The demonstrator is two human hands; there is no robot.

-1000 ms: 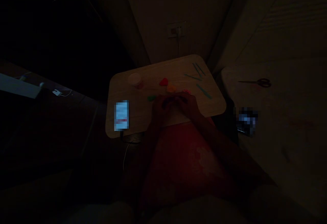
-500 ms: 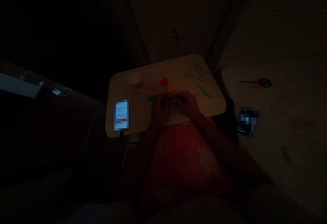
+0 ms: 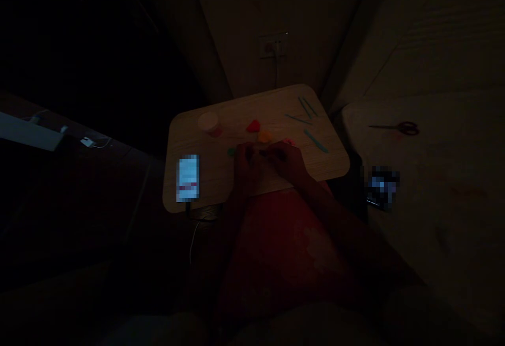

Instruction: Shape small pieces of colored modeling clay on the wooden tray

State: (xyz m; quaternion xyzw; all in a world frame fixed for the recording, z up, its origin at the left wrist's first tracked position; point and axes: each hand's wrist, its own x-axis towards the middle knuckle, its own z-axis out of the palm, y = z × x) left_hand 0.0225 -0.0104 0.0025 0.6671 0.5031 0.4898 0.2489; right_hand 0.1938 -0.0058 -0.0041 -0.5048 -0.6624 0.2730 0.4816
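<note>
Head view: scissors lie apart from right hand.

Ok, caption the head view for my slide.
Left hand and right hand meet beside colored clay lumps on a wooden board.

Lap desk, matt wood grain; clay lump, smooth matt; scissors, metal blades.

**No legible writing in this dim view**

From the wooden board, the phone screen at eight o'clock and the dark device at three o'clock are pixelated, so neither can be read. The round tub at ten o'clock shows no readable label, and the wall socket at twelve o'clock is too dark for markings.
</note>
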